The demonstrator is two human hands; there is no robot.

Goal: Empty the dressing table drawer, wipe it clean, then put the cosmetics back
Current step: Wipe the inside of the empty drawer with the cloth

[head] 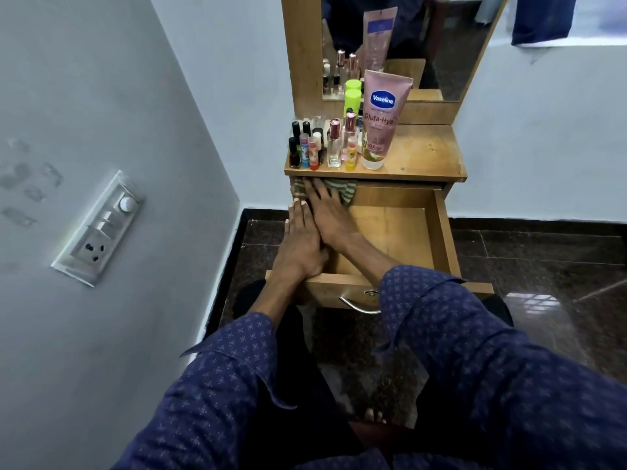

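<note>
**Q:** Where does the drawer stand, and what is in it?

**A:** The wooden drawer [441, 232] of the dressing table [427, 154] is pulled fully out toward the person. A green-and-white striped cloth [342, 191] lies at its far left corner, under the tabletop's edge. The bare wooden floor of the drawer shows to the right of it.

**Q:** What are the hands doing?

**A:** The right hand [330, 215] reaches across into the drawer, fingers straight and spread, pressing flat on the cloth. The left hand [300, 245] lies just beside it, touching it, along the drawer's left side, fingers extended and together; it grips nothing.

**Q:** And the cosmetics?

**A:** They stand on the tabletop's left half, before the mirror [407, 45]: a pink Vaseline tube [380, 120] upright on its cap, two perfume bottles [334, 144] with rose-gold caps just left of it, a lime-capped bottle [353, 100] behind, and dark nail polish bottles [294, 150] and lip balm sticks [314, 152] at the far left.

**Q:** Anything else in frame?

**A:** A switchboard [101, 228] on the left wall, and a metal handle [359, 305] on the drawer front.
</note>
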